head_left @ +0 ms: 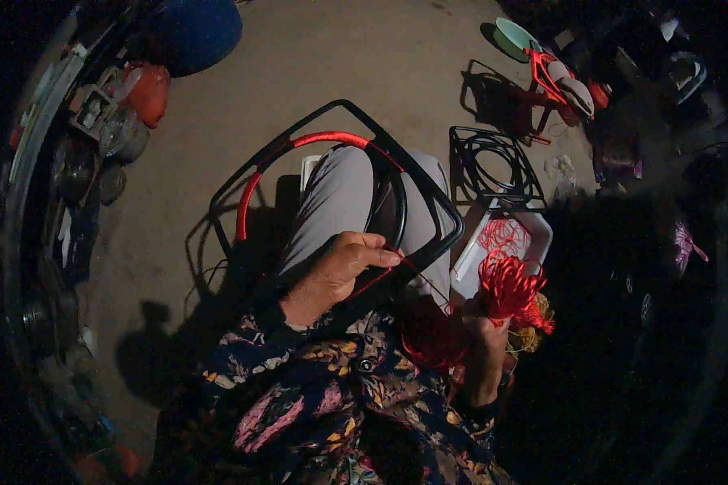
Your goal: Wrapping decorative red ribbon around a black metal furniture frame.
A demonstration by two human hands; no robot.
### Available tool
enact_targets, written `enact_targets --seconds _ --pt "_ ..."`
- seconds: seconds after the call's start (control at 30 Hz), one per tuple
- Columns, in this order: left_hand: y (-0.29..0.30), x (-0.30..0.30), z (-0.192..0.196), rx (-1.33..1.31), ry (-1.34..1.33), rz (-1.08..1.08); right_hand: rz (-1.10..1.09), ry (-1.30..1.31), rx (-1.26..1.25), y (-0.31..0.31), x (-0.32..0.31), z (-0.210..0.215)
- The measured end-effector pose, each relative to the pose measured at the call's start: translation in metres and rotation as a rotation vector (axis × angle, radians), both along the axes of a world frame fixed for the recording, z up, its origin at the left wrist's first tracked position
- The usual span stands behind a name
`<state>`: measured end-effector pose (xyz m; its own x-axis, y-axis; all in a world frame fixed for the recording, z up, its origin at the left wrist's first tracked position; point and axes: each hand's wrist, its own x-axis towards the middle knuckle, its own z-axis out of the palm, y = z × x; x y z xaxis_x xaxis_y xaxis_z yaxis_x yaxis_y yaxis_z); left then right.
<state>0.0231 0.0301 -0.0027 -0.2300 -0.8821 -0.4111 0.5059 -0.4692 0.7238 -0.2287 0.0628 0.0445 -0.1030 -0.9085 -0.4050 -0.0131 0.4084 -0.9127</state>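
Observation:
Across my lap rests a black frame [279,129] with rounded corners and a ring inside it; parts of the ring are wound with red cord [329,138]. At the frame's near side my left hand [344,265] is closed, thumb and forefinger pinching a thin red strand. My right hand [485,335], lower on the right, is closed around a looped bundle of shiny red cord [511,291]. A strand runs between the two hands. Darker red cord [430,331] hangs beside my right hand, partly lost in shadow.
Right of my knees, a white tub [542,234] holds loose red strands, with more black frames [497,133] at its far edge. A pale green basin [514,34] and a red-wrapped frame [546,77] are farther off. A blue container [194,36] and orange object [147,93] stand far left.

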Motion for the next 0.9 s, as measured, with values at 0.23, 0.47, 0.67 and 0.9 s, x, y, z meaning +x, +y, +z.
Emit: enact_targets --seconds 0.23,0.47,0.67,0.9 --pt "-0.001 0.009 -0.01 0.2 0.35 0.009 0.047 0.039 0.06 0.001 -0.019 -0.007" --pt "0.004 0.005 -0.008 0.048 0.08 0.078 -0.166 -0.044 -0.004 -0.009 -0.02 -0.004" --pt "0.003 0.007 -0.006 0.026 0.076 0.122 -0.155 0.238 0.019 -0.012 -0.037 -0.002" --pt "0.003 0.008 -0.006 0.043 0.171 -0.029 -0.031 0.057 -0.057 -0.005 -0.084 -0.042"
